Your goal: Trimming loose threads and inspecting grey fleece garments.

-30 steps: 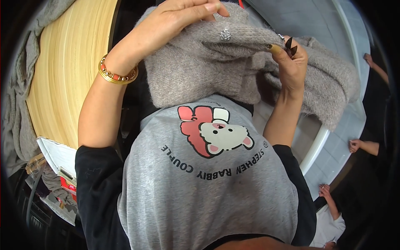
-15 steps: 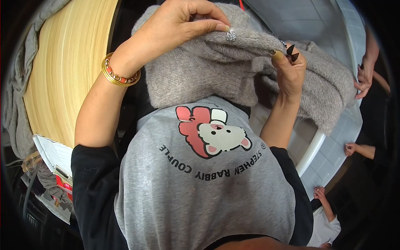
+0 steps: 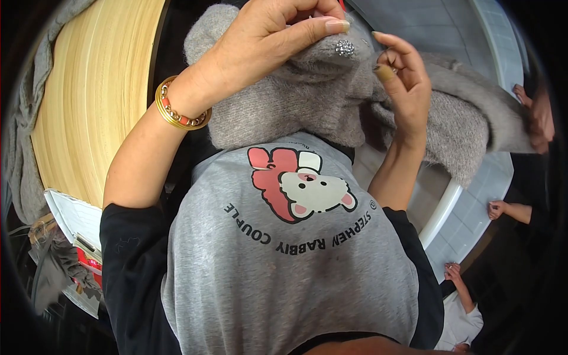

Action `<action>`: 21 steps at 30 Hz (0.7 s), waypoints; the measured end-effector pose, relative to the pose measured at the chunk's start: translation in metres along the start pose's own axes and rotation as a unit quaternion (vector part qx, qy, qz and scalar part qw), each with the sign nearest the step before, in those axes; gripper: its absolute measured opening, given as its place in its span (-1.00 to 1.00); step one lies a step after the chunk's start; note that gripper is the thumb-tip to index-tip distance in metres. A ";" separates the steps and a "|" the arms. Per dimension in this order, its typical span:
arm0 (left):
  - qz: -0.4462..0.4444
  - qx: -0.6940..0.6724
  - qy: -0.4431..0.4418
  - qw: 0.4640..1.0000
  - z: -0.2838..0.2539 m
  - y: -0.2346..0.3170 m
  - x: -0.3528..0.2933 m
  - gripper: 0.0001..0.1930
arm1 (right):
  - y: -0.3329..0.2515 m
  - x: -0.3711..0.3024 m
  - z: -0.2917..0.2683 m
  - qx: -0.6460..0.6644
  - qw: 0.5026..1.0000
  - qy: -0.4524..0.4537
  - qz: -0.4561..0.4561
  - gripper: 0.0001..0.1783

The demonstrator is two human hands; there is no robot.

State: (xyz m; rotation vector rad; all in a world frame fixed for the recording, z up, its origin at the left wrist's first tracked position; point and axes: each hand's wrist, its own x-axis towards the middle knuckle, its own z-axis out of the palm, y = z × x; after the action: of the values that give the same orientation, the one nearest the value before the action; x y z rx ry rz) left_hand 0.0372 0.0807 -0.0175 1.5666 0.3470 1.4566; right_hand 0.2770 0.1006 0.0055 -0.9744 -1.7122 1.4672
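Observation:
A bulky grey-brown knit garment point(image 3: 284, 112) lies bunched in front of me. My left hand point(image 3: 284, 29) pinches its folded edge between thumb and fingers, just above a round sparkling silver button point(image 3: 345, 48). Close to that edge on the right is my right hand point(image 3: 405, 83). Its index finger is raised and the other fingers curl in toward the thumb. A small dark bit shows at the thumb tip, but what the curled fingers hold is hidden.
More grey knitwear point(image 3: 449, 118) lies in a pale tray-like surface with a white rim point(image 3: 441, 216). Another person's blurred hand point(image 3: 539, 118) is on knitwear at right; other hands point(image 3: 497, 210) rest along the edge. At left are a wooden tabletop point(image 3: 97, 89) and papers point(image 3: 71, 216).
My left hand has shifted right with the knit edge and button. Black pointed tips by my right hand no longer show. The other person's hand has pulled knitwear rightward.

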 end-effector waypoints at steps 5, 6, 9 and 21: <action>0.022 -0.009 -0.009 1.000 0.001 -0.003 0.000 -0.89 | -0.013 0.004 0.010 0.044 0.997 -0.038 -0.051 -0.58; 0.030 -0.007 -0.012 0.999 0.001 -0.002 0.000 -0.89 | -0.013 0.005 0.010 0.005 0.997 -0.061 -0.054 -0.59; 0.051 0.041 -0.008 0.998 0.001 0.002 0.000 -0.90 | -0.015 0.008 0.009 -0.032 0.992 -0.100 -0.071 -0.61; 0.069 0.044 -0.021 0.996 0.004 0.003 0.005 -0.90 | -0.009 0.010 0.004 -0.035 0.990 -0.117 -0.069 -0.62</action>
State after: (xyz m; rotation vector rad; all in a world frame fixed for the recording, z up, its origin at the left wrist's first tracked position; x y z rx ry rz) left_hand 0.0413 0.0813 -0.0113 1.7188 0.2874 1.5287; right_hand 0.2678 0.1067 0.0145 -0.7237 -1.9695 1.4857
